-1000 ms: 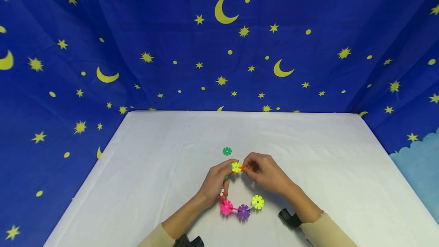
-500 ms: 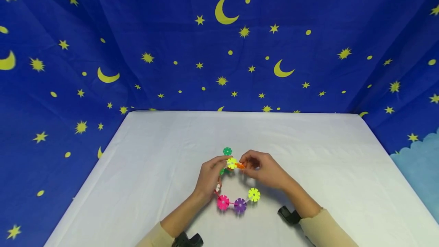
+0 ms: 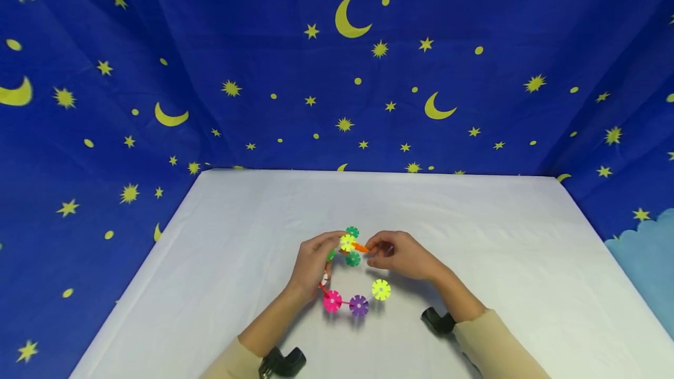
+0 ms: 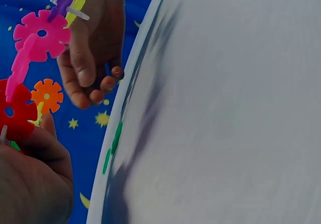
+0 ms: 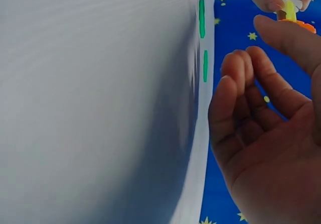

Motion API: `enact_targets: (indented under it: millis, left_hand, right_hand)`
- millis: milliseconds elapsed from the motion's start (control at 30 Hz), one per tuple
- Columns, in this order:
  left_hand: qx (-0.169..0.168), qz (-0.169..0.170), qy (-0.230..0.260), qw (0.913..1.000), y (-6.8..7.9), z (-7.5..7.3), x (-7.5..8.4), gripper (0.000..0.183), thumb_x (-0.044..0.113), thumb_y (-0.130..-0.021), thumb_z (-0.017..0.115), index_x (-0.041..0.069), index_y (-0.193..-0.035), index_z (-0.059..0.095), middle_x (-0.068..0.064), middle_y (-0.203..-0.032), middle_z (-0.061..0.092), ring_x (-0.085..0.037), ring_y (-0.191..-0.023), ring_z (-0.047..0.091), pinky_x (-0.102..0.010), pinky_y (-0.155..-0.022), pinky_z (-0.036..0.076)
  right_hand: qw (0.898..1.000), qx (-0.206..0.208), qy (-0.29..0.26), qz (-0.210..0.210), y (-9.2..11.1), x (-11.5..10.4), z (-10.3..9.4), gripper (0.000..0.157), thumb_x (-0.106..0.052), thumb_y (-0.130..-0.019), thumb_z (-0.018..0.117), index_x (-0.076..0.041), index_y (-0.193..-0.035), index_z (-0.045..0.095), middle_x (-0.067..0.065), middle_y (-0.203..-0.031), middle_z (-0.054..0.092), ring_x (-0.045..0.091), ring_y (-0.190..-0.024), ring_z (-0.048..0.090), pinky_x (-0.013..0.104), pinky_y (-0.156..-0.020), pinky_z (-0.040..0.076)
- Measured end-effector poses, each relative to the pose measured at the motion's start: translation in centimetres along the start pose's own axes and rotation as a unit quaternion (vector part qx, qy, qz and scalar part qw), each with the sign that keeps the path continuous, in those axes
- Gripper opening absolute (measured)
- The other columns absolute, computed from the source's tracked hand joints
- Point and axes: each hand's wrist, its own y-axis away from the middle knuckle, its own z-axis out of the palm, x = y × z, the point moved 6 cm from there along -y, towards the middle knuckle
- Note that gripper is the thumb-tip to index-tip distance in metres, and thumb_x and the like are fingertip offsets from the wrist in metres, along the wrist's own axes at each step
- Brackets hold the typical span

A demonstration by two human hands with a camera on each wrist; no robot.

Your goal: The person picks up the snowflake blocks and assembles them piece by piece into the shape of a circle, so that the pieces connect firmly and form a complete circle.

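Observation:
My left hand (image 3: 307, 263) grips a chain of interlocked notched plastic discs, raised off the table. Just past its fingertips stand a yellow disc (image 3: 347, 243) and an orange disc (image 3: 361, 247) joined to it. A pink disc (image 3: 332, 297), a purple disc (image 3: 359, 301) and another yellow disc (image 3: 381, 294) curve round from the chain's other end. The red disc (image 4: 21, 119) shows close to the left fingers; part of the chain is hidden behind that hand. My right hand (image 3: 404, 255) hovers beside the orange disc, its thumb and loosely bent fingers parted with nothing between them.
Two loose green discs, a far one (image 3: 353, 231) and a nearer one (image 3: 353, 259), lie flat on the white-covered table (image 3: 474, 221). A blue curtain (image 3: 295, 75) with stars and moons surrounds the table's back and sides.
The right fingers have let go of the orange disc. My left hand has moved left and slightly away from me with the chain, uncovering the nearer green disc on the table.

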Motion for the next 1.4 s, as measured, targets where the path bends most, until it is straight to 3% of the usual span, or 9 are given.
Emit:
enact_targets:
  millis: [233, 433, 600, 767, 933, 1100, 1267, 1400]
  left_hand:
    - [0.018, -0.01, 0.016, 0.9997, -0.5, -1.4, 0.2, 0.025, 0.02, -0.094, 0.057, 0.012, -0.113, 0.072, -0.011, -0.093, 0.067, -0.007, -0.039, 0.037, -0.02, -0.034, 0.035]
    - [0.006, -0.018, 0.03, 0.9994, -0.7, -1.4, 0.4, 0.027, 0.021, -0.095, 0.056, 0.01, -0.115, 0.07, -0.019, -0.091, 0.066, -0.008, -0.037, 0.036, -0.021, -0.032, 0.034]
    - [0.005, -0.027, 0.039, 0.9989, -0.7, -1.4, 0.3, 0.027, 0.021, -0.096, 0.054, 0.009, -0.117, 0.069, -0.019, -0.089, 0.066, -0.008, -0.035, 0.036, -0.021, -0.032, 0.034]
    - [-0.004, -0.028, 0.041, 0.9988, -0.6, -1.1, 0.0, 0.029, 0.021, -0.097, 0.054, 0.006, -0.119, 0.067, -0.023, -0.091, 0.067, -0.009, -0.034, 0.035, -0.022, -0.031, 0.034]
    - [-0.012, -0.026, 0.043, 0.9987, -0.6, -1.0, -0.3, 0.03, 0.022, -0.098, 0.054, 0.005, -0.12, 0.066, -0.029, -0.093, 0.066, -0.008, -0.034, 0.035, -0.022, -0.031, 0.034]
    - [-0.011, -0.024, 0.04, 0.9989, -0.7, -0.9, -0.7, 0.031, 0.024, -0.098, 0.053, 0.006, -0.119, 0.066, -0.03, -0.094, 0.064, -0.008, -0.034, 0.036, -0.021, -0.031, 0.035]
    - [-0.01, -0.018, 0.026, 0.9995, -0.7, -0.8, -0.7, 0.033, 0.025, -0.099, 0.052, 0.008, -0.124, 0.064, -0.02, -0.099, 0.065, -0.008, -0.036, 0.037, -0.021, -0.033, 0.036]
    - [-0.016, -0.014, 0.021, 0.9996, -0.5, -0.6, -0.4, 0.033, 0.025, -0.1, 0.05, 0.01, -0.127, 0.063, -0.014, -0.109, 0.064, -0.009, -0.036, 0.038, -0.022, -0.033, 0.036]
  right_hand:
    - [1.0, -0.012, 0.012, -0.008, -1.2, -0.2, 0.6, 0.026, -0.015, -0.084, 0.076, -0.007, -0.106, 0.067, -0.003, -0.09, 0.064, 0.014, -0.079, 0.059, 0.028, -0.07, 0.052]
    - [0.995, -0.038, 0.093, -0.018, -2.1, -0.3, 1.3, 0.036, -0.02, -0.082, 0.078, -0.008, -0.115, 0.067, 0.0, -0.087, 0.059, 0.013, -0.077, 0.052, 0.028, -0.068, 0.048]
    - [0.988, -0.059, 0.139, -0.013, -2.4, -0.5, 1.7, 0.027, -0.021, -0.082, 0.078, -0.017, -0.108, 0.072, -0.001, -0.079, 0.052, 0.014, -0.072, 0.047, 0.028, -0.062, 0.042]
    - [0.991, -0.05, 0.126, 0.002, -2.3, -0.5, 1.6, 0.019, -0.015, -0.079, 0.08, -0.014, -0.093, 0.067, -0.001, -0.081, 0.055, 0.013, -0.073, 0.049, 0.03, -0.064, 0.045]
    - [0.991, -0.051, 0.124, -0.005, -2.3, -0.7, 1.6, 0.027, -0.014, -0.08, 0.077, -0.009, -0.103, 0.063, -0.003, -0.08, 0.056, 0.012, -0.071, 0.05, 0.03, -0.062, 0.045]
    - [0.989, -0.062, 0.133, -0.015, -2.3, -0.7, 1.8, 0.021, -0.015, -0.081, 0.078, -0.011, -0.097, 0.065, -0.002, -0.081, 0.055, 0.013, -0.07, 0.049, 0.03, -0.062, 0.044]
    - [0.993, -0.063, 0.104, 0.008, -2.1, -0.3, 1.8, 0.019, -0.013, -0.082, 0.076, -0.014, -0.093, 0.059, -0.002, -0.076, 0.055, 0.012, -0.067, 0.05, 0.03, -0.06, 0.045]
    - [0.997, -0.056, 0.048, 0.014, -1.7, -0.1, 1.4, 0.014, -0.01, -0.086, 0.07, -0.013, -0.095, 0.06, -0.002, -0.076, 0.057, 0.013, -0.068, 0.052, 0.031, -0.061, 0.047]
